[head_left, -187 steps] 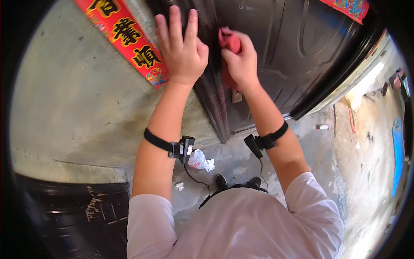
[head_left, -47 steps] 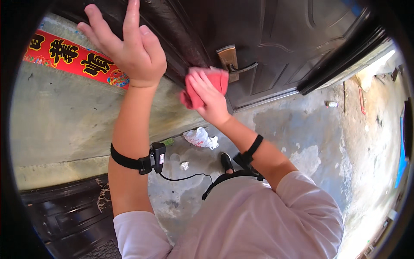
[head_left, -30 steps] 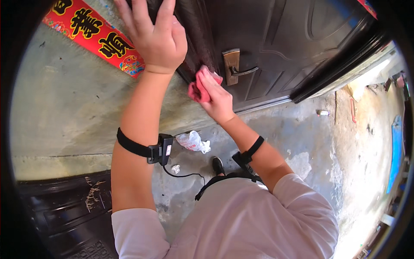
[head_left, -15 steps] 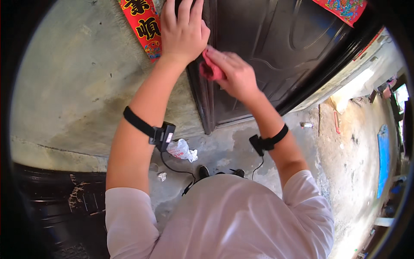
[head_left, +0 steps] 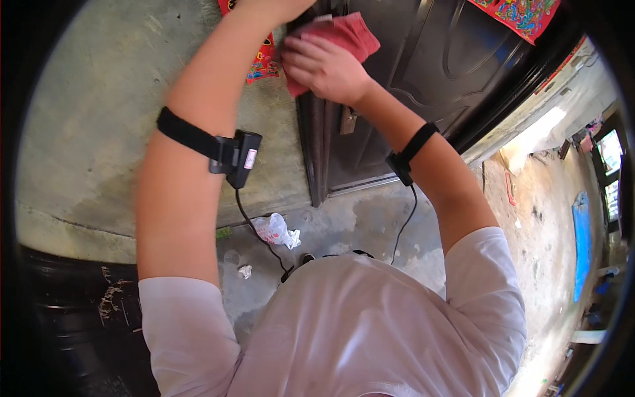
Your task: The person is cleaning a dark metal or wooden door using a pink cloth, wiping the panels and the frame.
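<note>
A red cloth [head_left: 360, 38] lies spread against the dark door frame [head_left: 311, 142], with my right hand [head_left: 325, 71] over it. The fingers of that hand are bent onto the cloth and hold it to the frame. Higher up, my left hand [head_left: 281, 8] reaches to the top of the picture beside the frame. Its fingers are cut off by the upper edge, so their shape is hidden. Behind my right wrist stands the dark brown panelled door [head_left: 423, 73], and its metal lock plate [head_left: 348, 120] shows below the wrist.
Red printed paper strips hang on the wall [head_left: 263, 63] and on the door's upper right [head_left: 522, 16]. A white plastic bag [head_left: 276, 231] and a crumpled scrap [head_left: 245, 272] lie on the concrete floor. At lower left is a black glossy panel [head_left: 73, 317]; a blue sheet [head_left: 582, 245] lies far right.
My left hand has moved up, its fingers leaving the picture. My right hand has shifted up and left, and the cloth, bunched before, now spreads over the frame.
</note>
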Demonstrator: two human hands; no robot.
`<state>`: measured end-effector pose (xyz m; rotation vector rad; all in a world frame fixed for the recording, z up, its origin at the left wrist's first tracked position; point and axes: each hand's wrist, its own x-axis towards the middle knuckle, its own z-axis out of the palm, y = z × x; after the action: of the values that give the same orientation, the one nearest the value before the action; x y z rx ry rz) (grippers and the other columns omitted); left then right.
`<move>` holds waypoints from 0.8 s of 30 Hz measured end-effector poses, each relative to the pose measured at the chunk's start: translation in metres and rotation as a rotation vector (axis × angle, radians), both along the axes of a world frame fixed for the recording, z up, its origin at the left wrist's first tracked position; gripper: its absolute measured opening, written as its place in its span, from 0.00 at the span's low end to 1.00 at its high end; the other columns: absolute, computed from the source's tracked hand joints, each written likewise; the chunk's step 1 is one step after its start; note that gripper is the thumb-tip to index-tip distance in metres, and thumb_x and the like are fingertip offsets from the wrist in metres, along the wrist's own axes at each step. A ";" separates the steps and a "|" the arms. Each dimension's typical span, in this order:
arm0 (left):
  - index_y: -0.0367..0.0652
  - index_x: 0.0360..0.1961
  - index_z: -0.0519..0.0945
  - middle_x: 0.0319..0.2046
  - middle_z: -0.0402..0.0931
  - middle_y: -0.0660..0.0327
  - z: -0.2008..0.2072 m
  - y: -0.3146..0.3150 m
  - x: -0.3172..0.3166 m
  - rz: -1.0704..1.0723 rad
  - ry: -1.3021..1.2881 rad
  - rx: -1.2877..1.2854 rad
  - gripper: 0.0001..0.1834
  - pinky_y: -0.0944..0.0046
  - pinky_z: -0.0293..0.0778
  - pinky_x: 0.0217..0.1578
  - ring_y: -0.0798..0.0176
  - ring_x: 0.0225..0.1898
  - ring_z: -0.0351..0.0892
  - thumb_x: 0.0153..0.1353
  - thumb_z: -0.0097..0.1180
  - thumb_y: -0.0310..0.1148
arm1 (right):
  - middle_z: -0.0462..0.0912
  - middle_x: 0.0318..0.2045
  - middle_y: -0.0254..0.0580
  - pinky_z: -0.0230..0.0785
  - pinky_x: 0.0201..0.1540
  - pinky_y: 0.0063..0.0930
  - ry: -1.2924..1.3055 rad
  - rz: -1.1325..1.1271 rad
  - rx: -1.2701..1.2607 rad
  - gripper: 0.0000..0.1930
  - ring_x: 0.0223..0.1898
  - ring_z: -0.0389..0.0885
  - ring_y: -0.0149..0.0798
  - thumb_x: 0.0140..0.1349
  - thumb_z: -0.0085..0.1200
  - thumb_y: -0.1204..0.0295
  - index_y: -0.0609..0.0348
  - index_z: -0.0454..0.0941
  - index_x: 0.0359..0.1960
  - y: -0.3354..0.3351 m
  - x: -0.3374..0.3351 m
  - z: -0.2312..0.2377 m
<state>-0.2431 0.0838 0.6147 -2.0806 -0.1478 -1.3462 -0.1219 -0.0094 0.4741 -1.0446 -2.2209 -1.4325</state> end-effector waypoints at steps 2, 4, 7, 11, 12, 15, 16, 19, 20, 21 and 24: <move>0.35 0.76 0.60 0.81 0.45 0.52 -0.013 -0.006 0.018 0.042 0.050 -0.069 0.36 0.45 0.47 0.79 0.44 0.82 0.40 0.68 0.48 0.31 | 0.82 0.55 0.35 0.62 0.74 0.40 -0.038 -0.008 -0.084 0.14 0.69 0.72 0.43 0.58 0.55 0.65 0.51 0.82 0.45 -0.009 0.018 -0.026; 0.36 0.77 0.60 0.82 0.44 0.53 -0.021 -0.006 0.018 0.054 0.034 -0.079 0.36 0.45 0.45 0.80 0.44 0.82 0.38 0.68 0.49 0.34 | 0.83 0.53 0.34 0.62 0.75 0.40 -0.056 0.028 -0.107 0.13 0.69 0.72 0.43 0.58 0.55 0.66 0.50 0.82 0.44 -0.009 0.017 -0.039; 0.36 0.77 0.60 0.82 0.44 0.53 -0.024 -0.008 0.021 0.039 0.014 -0.094 0.36 0.45 0.45 0.80 0.43 0.82 0.38 0.68 0.50 0.35 | 0.83 0.50 0.31 0.61 0.76 0.41 -0.225 0.016 -0.221 0.10 0.68 0.73 0.41 0.57 0.56 0.66 0.48 0.83 0.39 -0.009 0.021 -0.044; 0.37 0.76 0.62 0.81 0.46 0.54 -0.029 0.002 0.021 0.003 -0.032 -0.078 0.36 0.43 0.46 0.79 0.44 0.82 0.39 0.67 0.51 0.33 | 0.81 0.59 0.28 0.61 0.75 0.41 -0.126 -0.016 -0.162 0.20 0.68 0.72 0.39 0.54 0.58 0.67 0.46 0.81 0.51 -0.020 0.023 0.017; 0.37 0.75 0.64 0.81 0.47 0.54 -0.028 0.003 0.025 -0.011 -0.057 -0.056 0.35 0.43 0.47 0.79 0.44 0.82 0.39 0.66 0.51 0.32 | 0.81 0.58 0.28 0.60 0.76 0.41 -0.096 -0.009 -0.118 0.17 0.68 0.72 0.38 0.57 0.56 0.66 0.46 0.81 0.49 -0.021 0.028 0.027; 0.38 0.73 0.67 0.81 0.49 0.55 -0.031 0.006 0.029 -0.028 -0.125 -0.051 0.35 0.42 0.48 0.79 0.44 0.82 0.40 0.63 0.52 0.31 | 0.81 0.58 0.30 0.61 0.75 0.40 -0.070 0.004 -0.075 0.13 0.69 0.71 0.38 0.59 0.54 0.66 0.48 0.80 0.46 -0.017 0.027 0.012; 0.38 0.72 0.68 0.80 0.50 0.56 -0.033 0.006 0.030 -0.049 -0.144 -0.050 0.35 0.42 0.49 0.79 0.44 0.82 0.40 0.61 0.52 0.29 | 0.81 0.59 0.31 0.62 0.74 0.40 -0.055 0.025 -0.113 0.13 0.69 0.71 0.39 0.59 0.54 0.66 0.48 0.80 0.46 -0.016 0.027 -0.002; 0.37 0.72 0.68 0.81 0.49 0.55 -0.035 0.003 0.035 -0.050 -0.161 -0.082 0.36 0.42 0.47 0.79 0.44 0.82 0.40 0.60 0.53 0.30 | 0.81 0.59 0.33 0.66 0.72 0.38 -0.035 0.071 -0.213 0.12 0.69 0.71 0.40 0.58 0.55 0.66 0.49 0.82 0.44 -0.009 0.030 -0.064; 0.35 0.73 0.66 0.81 0.48 0.54 -0.039 -0.005 0.038 -0.075 -0.177 -0.134 0.38 0.41 0.45 0.79 0.42 0.82 0.39 0.59 0.53 0.31 | 0.82 0.59 0.33 0.66 0.72 0.37 -0.035 0.081 -0.271 0.12 0.69 0.71 0.40 0.58 0.55 0.66 0.49 0.82 0.43 -0.010 0.031 -0.087; 0.32 0.74 0.65 0.82 0.46 0.54 -0.039 -0.012 0.041 -0.053 -0.188 -0.156 0.39 0.41 0.43 0.79 0.40 0.82 0.38 0.59 0.53 0.32 | 0.82 0.58 0.33 0.66 0.72 0.37 -0.007 0.096 -0.305 0.12 0.69 0.71 0.40 0.58 0.55 0.66 0.49 0.83 0.44 -0.008 0.032 -0.115; 0.31 0.73 0.65 0.82 0.45 0.54 -0.042 -0.011 0.049 -0.043 -0.204 -0.159 0.39 0.40 0.43 0.79 0.40 0.82 0.37 0.59 0.53 0.31 | 0.81 0.60 0.33 0.64 0.74 0.38 -0.023 0.056 -0.394 0.16 0.70 0.72 0.37 0.58 0.56 0.67 0.51 0.82 0.48 -0.009 0.029 -0.165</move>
<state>-0.1941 0.0731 0.5731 -2.0808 -0.3073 -1.6187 -0.0926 -0.0185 0.3092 -1.0715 -2.5924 -1.0084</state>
